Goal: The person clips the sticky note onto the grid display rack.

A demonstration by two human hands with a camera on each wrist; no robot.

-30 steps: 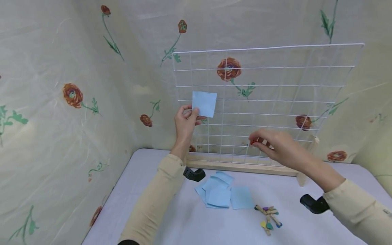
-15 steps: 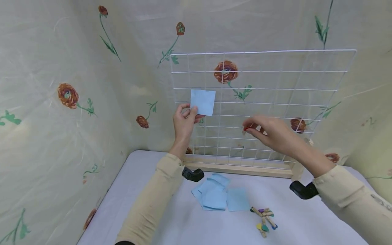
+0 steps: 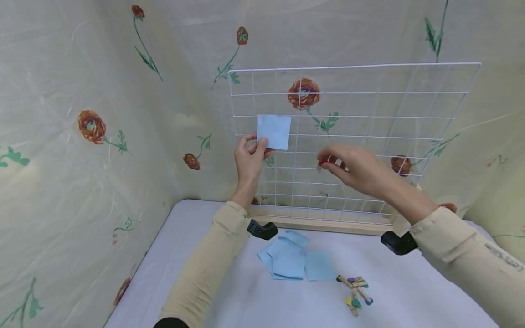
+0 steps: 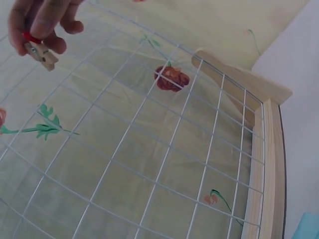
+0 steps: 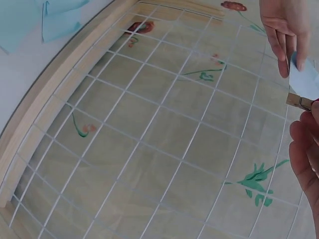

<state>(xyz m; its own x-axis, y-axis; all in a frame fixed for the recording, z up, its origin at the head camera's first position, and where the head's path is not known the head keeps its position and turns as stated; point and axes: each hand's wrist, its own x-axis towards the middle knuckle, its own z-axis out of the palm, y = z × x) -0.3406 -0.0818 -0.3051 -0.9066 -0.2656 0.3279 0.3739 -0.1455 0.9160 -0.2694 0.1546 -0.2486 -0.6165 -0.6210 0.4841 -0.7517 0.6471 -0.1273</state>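
Note:
My left hand (image 3: 251, 159) pinches a square blue paper note (image 3: 274, 132) by its lower left corner, thumb in front, against or close to the white wire grid (image 3: 348, 116). To the right, my right hand (image 3: 356, 169) pinches a small wooden clothespin (image 4: 43, 55) with a red end, in front of the grid and apart from the note in the head view. The right wrist view shows the clothespin's wooden tip (image 5: 298, 101) pointing toward the left hand (image 5: 286, 30); the fingers partly cover its red end.
The grid stands in a wooden base (image 3: 324, 224) on a white-covered table (image 3: 254, 305). Several blue notes (image 3: 288, 262) lie overlapped before it. Right of them is a small heap of clothespins (image 3: 356, 291) with coloured ends. A flowered curtain (image 3: 184, 54) hangs behind and at left.
My right hand has moved up and left with the clothespin, nearer the note. My left hand has raised the note slightly. The head view has shifted a little.

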